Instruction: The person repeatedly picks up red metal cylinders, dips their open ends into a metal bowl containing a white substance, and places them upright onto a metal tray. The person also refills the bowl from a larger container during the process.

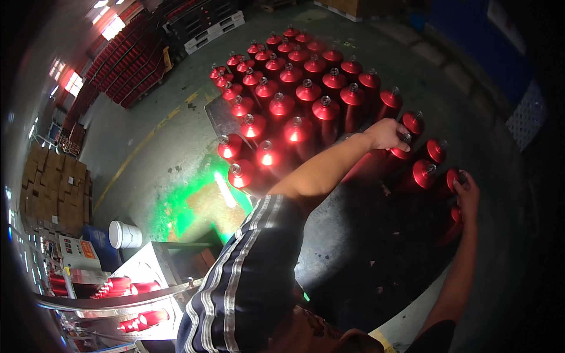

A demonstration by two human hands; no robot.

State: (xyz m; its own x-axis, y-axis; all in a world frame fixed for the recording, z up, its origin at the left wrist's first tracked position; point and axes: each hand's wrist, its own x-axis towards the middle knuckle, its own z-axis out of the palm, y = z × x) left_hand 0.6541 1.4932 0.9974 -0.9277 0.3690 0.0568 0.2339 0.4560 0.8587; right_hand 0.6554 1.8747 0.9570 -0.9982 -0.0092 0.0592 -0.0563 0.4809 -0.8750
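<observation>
Many red bottles with sloping shoulders and short clear necks stand upright in rows on a dark flat sheet [329,267]. My left hand [385,135], its arm stretched across the sheet, is closed at the neck of a red bottle [401,153] near the right side of the group. Farther right, my right hand [468,194] has its fingers curled on the top of another red bottle [452,178]. One more red bottle [452,222] stands just below that hand, partly in shadow. Between the hands is a red bottle [422,175] that neither hand touches.
At lower left, red bottles [147,318] lie on their sides on a brightly lit machine table [168,297]. A white bucket [125,235] and stacked cardboard boxes [56,191] are at the left. Stacked red bottles [126,62] and a white pallet [215,31] stand behind.
</observation>
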